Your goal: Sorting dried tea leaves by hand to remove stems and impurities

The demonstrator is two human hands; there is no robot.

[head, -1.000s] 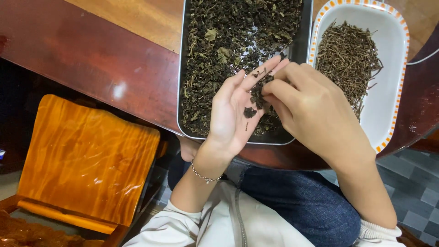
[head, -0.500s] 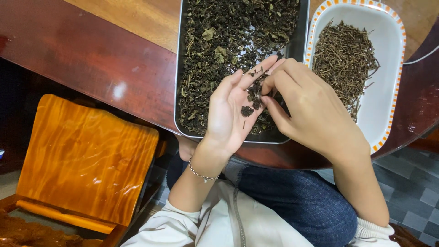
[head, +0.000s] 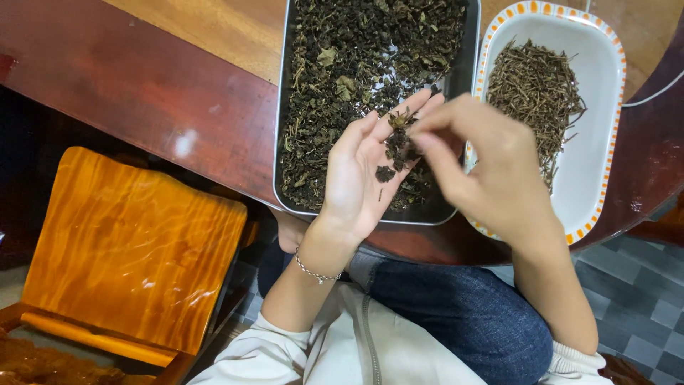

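Picking through dried leaves in my palm, right over the tray's edge

My left hand (head: 360,175) is cupped palm-up, fingers loosely together, holding a small heap of dark dried leaves (head: 396,146) above the near end of the metal tray (head: 281,142) of loose leaves. My right hand (head: 491,167) hovers over it with fingertips drawn together at the heap; it is blurred, so I cannot tell whether they actually pinch a stem. The white dish with the orange-dashed rim (head: 605,128), holding sorted stems (head: 538,89), sits just beside the tray on the dark wooden table (head: 142,85). My risk: my palm sits near the tray's front rim, so a tilt or a clumsy pluck could spill leaves onto my lap, and a loosely held stem could drop back among the leaves.
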